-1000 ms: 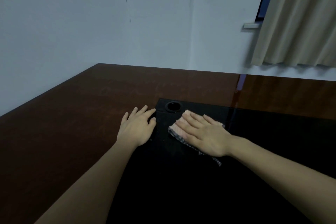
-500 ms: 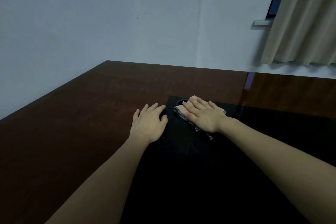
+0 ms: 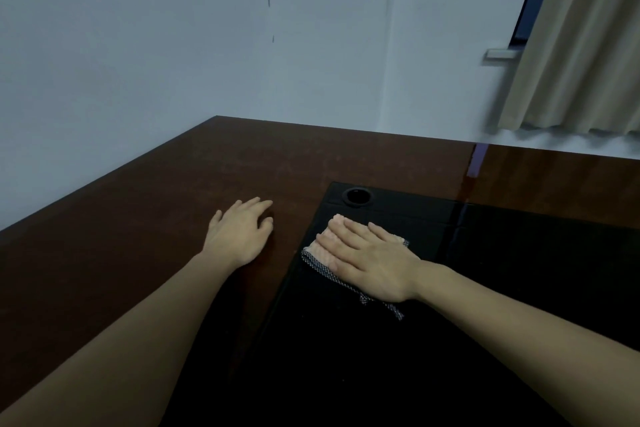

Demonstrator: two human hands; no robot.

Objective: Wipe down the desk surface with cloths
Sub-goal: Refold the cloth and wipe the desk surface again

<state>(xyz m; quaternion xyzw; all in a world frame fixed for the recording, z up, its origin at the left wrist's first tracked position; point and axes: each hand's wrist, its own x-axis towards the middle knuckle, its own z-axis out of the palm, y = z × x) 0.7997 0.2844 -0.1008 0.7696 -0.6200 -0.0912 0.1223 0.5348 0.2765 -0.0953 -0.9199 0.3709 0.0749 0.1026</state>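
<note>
Head view: the right hand lies flat, fingers straight, pressing a pink cloth with a dark patterned edge onto the black inlay of the surface, near the inlay's left border and just below a round cable hole. Left hand rests palm-down, fingers relaxed and holding nothing, on the brown wood beside the inlay. A beige curtain hangs at upper right.

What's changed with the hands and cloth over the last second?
The right hand pushed the pink cloth up to the round hole, then drew it back. The left hand moved left off the black pad. Both stay flat on the brown wooden desk.
</note>
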